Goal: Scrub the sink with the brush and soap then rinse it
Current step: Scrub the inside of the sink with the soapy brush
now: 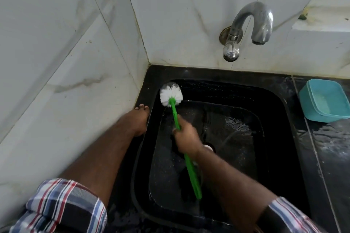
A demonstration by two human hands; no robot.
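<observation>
A black sink [280, 115] fills the middle of the view, its basin wet. My right hand [186, 138] grips the green handle of a brush [175, 113] over the basin. The brush's white bristle head [171, 93] lies against the sink's far left corner. My left hand [139, 119] rests flat on the sink's left rim beside the tiled wall, fingers straight. The handle's lower end [195, 181] sticks out below my right wrist. No soap container shows.
A chrome tap [251, 24] juts from the back wall above the sink, no water running from it. A turquoise plastic tub [322, 100] sits on the wet black counter at the right. White marble tiles [66, 62] close the left and back sides.
</observation>
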